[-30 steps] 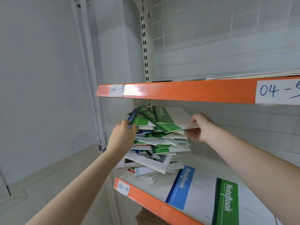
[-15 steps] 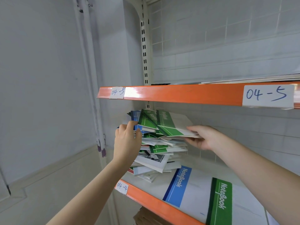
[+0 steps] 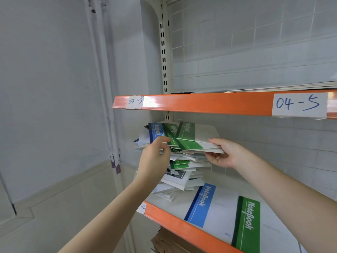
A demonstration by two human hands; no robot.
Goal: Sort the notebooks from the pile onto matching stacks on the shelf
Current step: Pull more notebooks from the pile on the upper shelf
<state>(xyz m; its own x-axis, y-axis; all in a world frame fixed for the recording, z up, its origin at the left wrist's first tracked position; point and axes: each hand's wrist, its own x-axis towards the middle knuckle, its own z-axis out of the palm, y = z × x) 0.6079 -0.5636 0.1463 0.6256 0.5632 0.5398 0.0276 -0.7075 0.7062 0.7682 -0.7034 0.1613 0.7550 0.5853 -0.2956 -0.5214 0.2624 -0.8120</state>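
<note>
A messy pile of notebooks (image 3: 184, 165) leans at the left end of the lower shelf (image 3: 175, 219). My right hand (image 3: 225, 153) pinches the right edge of the top green-banded notebook (image 3: 197, 138), thumb on top and fingers under it. My left hand (image 3: 155, 156) is at the pile's left side, fingers curled near the corner of a blue-banded notebook (image 3: 155, 131); whether it grips is unclear. Flat on the shelf in front lie a blue-banded notebook stack (image 3: 202, 203) and, to its right, a green-banded notebook stack (image 3: 248, 223).
An upper orange-edged shelf (image 3: 209, 103) labelled 04-5 hangs just above the pile and carries flat paper items (image 3: 284, 87). A white slotted upright (image 3: 164, 57) stands behind. The wall (image 3: 54, 106) lies to the left. Brown cardboard (image 3: 167, 241) sits under the lower shelf.
My right hand has slid lower along the top green notebook's right edge. My left hand has eased off the pile's left side, fingers now curled at the blue notebook. The view has tilted up.
</note>
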